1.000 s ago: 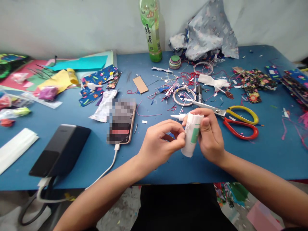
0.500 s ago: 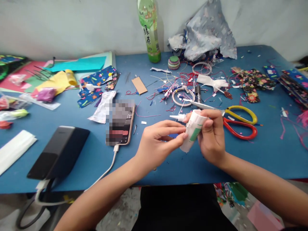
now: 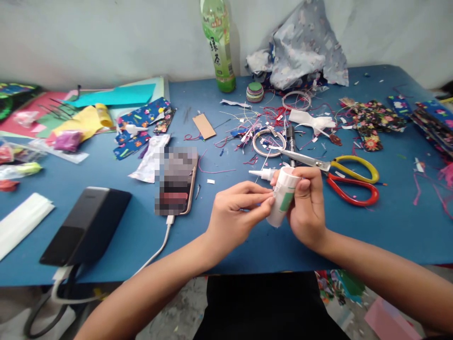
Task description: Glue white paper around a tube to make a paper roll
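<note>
Gripping white tube (image 3: 282, 197) in right fingers (image 3: 313, 174) near front edge of surface (image 3: 385, 231), likely to steady it; holding left fingers (image 3: 260, 211) alongside, can't tell if pinching.

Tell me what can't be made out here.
All in the head view:
White tube: print, too small; part covered by the right hand.
Left hand: whether it pinches anything, too small to tell.
Phone: screen content, obscured by pixelation.
Green bottle: top, cut by upper edge.
</note>
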A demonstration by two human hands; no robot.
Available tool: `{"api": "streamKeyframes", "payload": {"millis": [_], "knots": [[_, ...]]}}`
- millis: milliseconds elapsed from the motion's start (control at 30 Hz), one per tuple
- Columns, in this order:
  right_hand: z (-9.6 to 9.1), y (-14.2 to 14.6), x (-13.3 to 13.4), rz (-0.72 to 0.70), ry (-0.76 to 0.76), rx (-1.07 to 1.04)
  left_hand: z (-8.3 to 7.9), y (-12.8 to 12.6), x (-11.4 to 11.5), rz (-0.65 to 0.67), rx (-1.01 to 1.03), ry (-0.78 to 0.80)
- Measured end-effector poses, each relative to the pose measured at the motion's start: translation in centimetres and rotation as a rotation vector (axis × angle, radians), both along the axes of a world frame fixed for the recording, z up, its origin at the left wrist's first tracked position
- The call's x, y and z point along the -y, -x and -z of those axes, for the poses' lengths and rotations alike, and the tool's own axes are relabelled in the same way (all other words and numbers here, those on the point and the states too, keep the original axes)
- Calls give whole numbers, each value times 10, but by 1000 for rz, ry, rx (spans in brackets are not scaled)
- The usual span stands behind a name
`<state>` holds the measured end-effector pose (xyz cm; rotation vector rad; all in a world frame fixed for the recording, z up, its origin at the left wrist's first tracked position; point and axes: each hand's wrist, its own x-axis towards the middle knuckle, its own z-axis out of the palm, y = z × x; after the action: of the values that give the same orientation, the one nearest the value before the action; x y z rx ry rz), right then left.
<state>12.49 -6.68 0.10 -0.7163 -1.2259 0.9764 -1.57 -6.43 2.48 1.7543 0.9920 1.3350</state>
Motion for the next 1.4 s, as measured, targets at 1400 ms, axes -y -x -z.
{"api": "streamKeyframes", "payload": {"millis": [1400], "knots": [[-8,-7,0,-110,-39,127,-5,4,0,-54,148,45]]}}
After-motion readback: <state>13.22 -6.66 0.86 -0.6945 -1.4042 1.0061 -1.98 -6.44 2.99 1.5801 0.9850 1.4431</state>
